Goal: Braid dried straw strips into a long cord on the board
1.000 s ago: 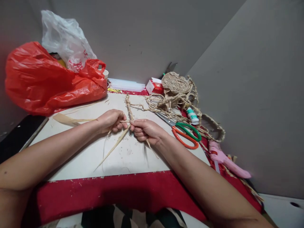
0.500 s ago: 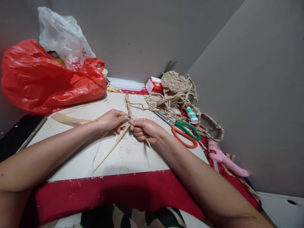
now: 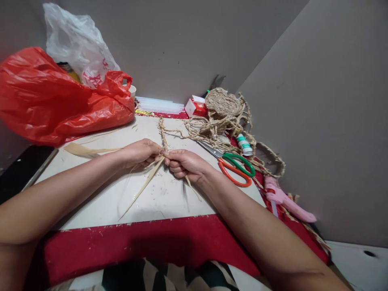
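Note:
My left hand (image 3: 140, 152) and my right hand (image 3: 184, 164) meet over the middle of a white board (image 3: 91, 202), both pinched on pale dried straw strips (image 3: 142, 188). Loose strip ends trail toward me from the left hand, and a short end sticks out under the right hand. From the pinch point a twisted straw cord (image 3: 163, 135) runs away from me toward a pile of the same cord (image 3: 222, 115) at the back right.
Red plastic bag (image 3: 57, 97) and white bag (image 3: 77, 42) stand at the back left. Scissors (image 3: 235, 167) with green and orange handles, a small green-labelled bottle (image 3: 243, 144) and a pink glue gun (image 3: 286, 200) lie right. A red-white box (image 3: 196, 108) sits by the wall.
My left fingers have closed in on the right hand at the twist point. The loose strip ends have swung slightly. The view has shifted a little.

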The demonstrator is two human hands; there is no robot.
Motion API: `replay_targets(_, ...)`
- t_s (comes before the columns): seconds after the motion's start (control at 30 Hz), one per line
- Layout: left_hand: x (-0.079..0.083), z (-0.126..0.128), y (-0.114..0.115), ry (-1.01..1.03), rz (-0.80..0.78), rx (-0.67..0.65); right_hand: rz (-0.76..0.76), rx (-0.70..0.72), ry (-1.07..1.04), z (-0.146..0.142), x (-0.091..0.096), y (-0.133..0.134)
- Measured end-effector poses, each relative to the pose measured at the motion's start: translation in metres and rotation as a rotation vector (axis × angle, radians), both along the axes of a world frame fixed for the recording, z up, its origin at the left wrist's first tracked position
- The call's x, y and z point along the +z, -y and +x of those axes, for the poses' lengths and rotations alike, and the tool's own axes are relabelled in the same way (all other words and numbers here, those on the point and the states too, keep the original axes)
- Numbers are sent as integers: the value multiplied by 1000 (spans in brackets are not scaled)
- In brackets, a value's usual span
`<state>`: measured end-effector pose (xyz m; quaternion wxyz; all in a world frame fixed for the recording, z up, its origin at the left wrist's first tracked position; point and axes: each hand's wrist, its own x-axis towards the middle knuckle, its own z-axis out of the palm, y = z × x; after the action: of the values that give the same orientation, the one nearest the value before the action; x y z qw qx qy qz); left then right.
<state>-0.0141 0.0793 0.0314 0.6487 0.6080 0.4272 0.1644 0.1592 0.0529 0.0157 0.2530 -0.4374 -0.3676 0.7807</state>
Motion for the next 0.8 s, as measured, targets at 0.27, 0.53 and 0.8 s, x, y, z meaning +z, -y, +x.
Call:
replay_targets(0.27, 0, -2, -1, 18, -164, -97, -8, -5, -1, -1, 1, 0)
replay_targets(0.53, 1, -3, -1, 62, -156, -117, -11, -12, -2, -1, 2, 1)
replay_targets(0.8, 12, -5, 3, -21, -161, -163, 39, -30, 33, -3, -1, 4)
